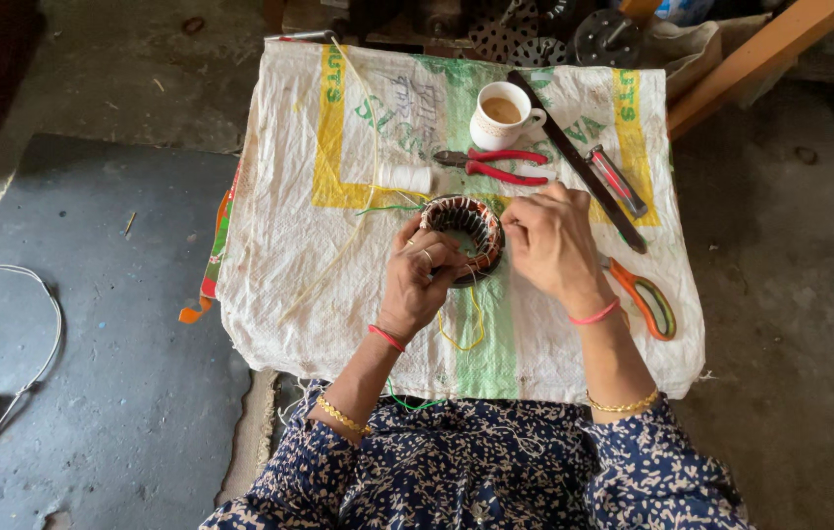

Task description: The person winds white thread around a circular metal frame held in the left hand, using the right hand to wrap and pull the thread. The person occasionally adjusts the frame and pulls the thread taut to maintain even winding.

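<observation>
- From my head camera I look down at a white woven sack (299, 265) spread over my low table.
- The round wire ring (463, 238), a ring wound with copper wire, lies flat on the sack. Its hole faces up at me. It is round, so it has no long side.
- The ring sits between my two hands, near the middle of the sack.
- My left hand (421, 283) is curled on the near-left edge of the ring. The fingers pinch there, and I cannot tell if they grip a wire or the ring itself.
- My right hand (554, 245) is just right of the ring, loosely closed, fingertips at its rim. I cannot tell what it holds.
- Thin yellow wires (464, 329) hang from the ring toward me.
- Behind the ring are red pliers (495, 165), a white spool (405, 178) and a cup of tea (501, 114).
- An orange-handled cutter (647, 297) lies to the right of my right wrist.
</observation>
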